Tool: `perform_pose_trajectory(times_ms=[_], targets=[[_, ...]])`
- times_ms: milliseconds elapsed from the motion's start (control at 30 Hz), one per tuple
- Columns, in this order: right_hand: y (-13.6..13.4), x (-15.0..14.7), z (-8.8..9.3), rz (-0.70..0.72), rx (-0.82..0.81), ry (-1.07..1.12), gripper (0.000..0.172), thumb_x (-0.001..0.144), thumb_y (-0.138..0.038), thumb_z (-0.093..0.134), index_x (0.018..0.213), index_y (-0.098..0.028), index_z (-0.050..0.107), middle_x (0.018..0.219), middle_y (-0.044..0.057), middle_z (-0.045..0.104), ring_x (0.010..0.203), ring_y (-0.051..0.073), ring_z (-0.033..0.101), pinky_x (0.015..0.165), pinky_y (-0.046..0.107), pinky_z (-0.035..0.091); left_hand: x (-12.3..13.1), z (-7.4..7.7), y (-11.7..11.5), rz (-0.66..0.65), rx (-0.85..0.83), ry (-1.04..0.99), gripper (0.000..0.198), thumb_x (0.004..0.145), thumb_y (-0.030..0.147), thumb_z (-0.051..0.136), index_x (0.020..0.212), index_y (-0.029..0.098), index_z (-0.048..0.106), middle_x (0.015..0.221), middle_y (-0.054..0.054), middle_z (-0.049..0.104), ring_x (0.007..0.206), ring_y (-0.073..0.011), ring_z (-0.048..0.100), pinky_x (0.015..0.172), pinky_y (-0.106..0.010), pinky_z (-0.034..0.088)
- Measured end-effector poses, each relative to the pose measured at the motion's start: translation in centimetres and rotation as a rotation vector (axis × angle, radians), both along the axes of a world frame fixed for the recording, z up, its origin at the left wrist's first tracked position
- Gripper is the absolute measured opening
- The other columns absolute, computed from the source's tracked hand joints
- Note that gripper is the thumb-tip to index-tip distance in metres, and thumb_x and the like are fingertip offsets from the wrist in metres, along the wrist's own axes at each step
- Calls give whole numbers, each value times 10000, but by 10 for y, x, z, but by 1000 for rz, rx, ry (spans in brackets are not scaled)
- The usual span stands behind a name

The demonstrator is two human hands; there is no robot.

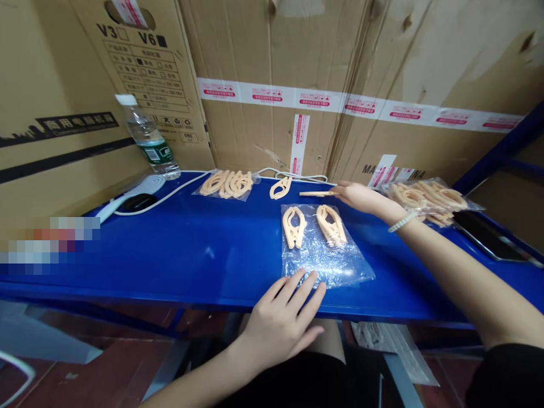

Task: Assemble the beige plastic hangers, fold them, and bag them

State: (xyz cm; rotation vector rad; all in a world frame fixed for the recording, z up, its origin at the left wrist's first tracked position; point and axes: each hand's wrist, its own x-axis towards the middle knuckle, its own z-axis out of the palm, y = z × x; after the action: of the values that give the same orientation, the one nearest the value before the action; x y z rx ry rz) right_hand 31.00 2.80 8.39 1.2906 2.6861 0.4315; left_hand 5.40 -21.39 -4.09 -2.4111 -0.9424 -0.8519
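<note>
My right hand (357,195) pinches the end of a beige folded travel hanger (314,194), seen edge-on above the blue table. With fingers spread, my left hand (284,317) is at the front edge of a clear plastic bag (327,271); its fingertips overlap the bag, though I cannot tell how firmly they touch it. Inside or on the bag are a folded hanger (294,228) at the left and what looks like a small stack of hangers (330,225) at the right. Behind it, a single folded hanger (280,188) lies on the table.
A bagged group of hangers (227,184) lies back left, and another bagged pile (429,195) back right beside a dark phone (488,235). A water bottle (148,139), white cable (187,184) and black mouse-like object (138,202) are left. Cardboard boxes (272,51) wall the back.
</note>
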Motion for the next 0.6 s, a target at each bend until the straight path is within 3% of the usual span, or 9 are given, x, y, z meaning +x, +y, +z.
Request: perform_pose_trajectory(times_ms=[100, 233, 400, 500, 600], targets=[[-17, 9, 2, 78, 68, 243, 340, 1028, -234, 391, 1184, -100, 662, 1099, 184, 716, 985, 270, 700, 839, 352, 518, 0, 0, 0, 6, 2, 4, 565, 1002, 512, 509, 1449, 168, 545, 1468, -76, 587, 1341, -287, 543, 1057, -404, 450], [-57, 12, 12, 202, 234, 456, 306, 1035, -280, 430, 1136, -132, 678, 1029, 138, 754, 887, 244, 729, 777, 350, 558, 0, 1, 1, 6, 2, 13, 573, 1005, 520, 499, 1453, 165, 541, 1468, -80, 587, 1342, -283, 543, 1056, -401, 455], [-139, 1, 32, 315, 501, 601, 121, 989, -214, 593, 1076, -182, 670, 924, 47, 768, 715, 158, 705, 665, 275, 536, 0, 1, 1, 2, -1, 18, 570, 1004, 521, 499, 1445, 163, 550, 1460, -82, 594, 1342, -282, 542, 1059, -397, 452], [-197, -4, 37, 325, 587, 592, 143, 920, -187, 706, 1053, -228, 676, 816, -5, 744, 630, 138, 667, 610, 271, 510, -1, 1, 1, -1, -5, 14, 563, 1005, 510, 504, 1443, 161, 553, 1466, -85, 588, 1347, -289, 538, 1071, -399, 439], [-250, -3, 31, 287, 429, 514, 202, 943, -192, 646, 1131, -241, 702, 866, 27, 746, 700, 187, 686, 697, 334, 546, -1, 1, 0, -3, -13, 13, 566, 1005, 507, 505, 1448, 158, 546, 1461, -90, 592, 1349, -292, 537, 1079, -402, 430]])
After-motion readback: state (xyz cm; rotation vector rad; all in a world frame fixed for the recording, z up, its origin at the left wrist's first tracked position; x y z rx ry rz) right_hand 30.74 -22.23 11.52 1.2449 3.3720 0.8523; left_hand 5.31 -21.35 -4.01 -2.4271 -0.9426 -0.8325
